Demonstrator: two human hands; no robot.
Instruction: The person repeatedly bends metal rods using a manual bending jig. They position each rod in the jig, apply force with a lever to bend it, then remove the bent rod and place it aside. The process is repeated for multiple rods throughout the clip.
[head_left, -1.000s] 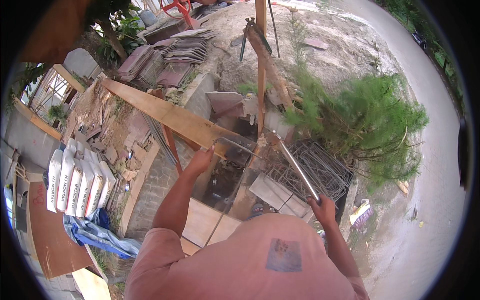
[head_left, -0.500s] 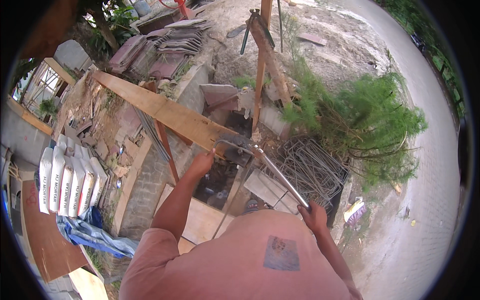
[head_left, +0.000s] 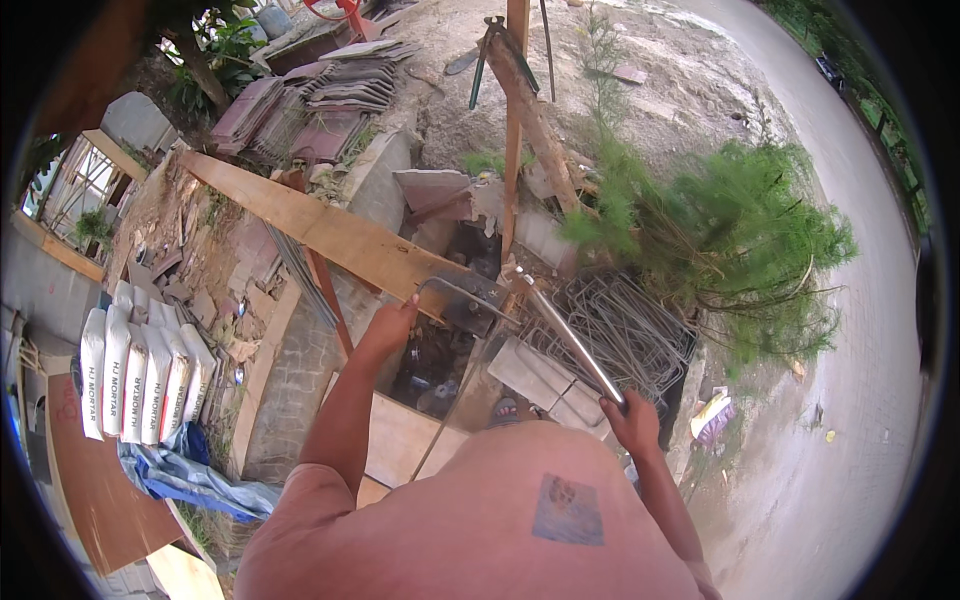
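A long brown wooden plank (head_left: 310,220) stretches diagonally outdoors, a dark, flat metal plate (head_left: 482,287) sitting at its near end and a thin, bent grey steel rod (head_left: 460,294) crossing over that plate. On the pale, sandy ground (head_left: 680,100), weathered reddish-brown flat tiles (head_left: 335,92) sit in stacks beyond the plank, while a tangled heap of bent grey steel bars (head_left: 630,330) rests to its right, beside pale rectangular slabs (head_left: 530,370); a crumpled white-and-purple packet (head_left: 712,417) lies near the heap.

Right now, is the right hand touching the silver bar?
Touching. The head view shows the right hand with its fingers closed around the lower end of the silver bar.
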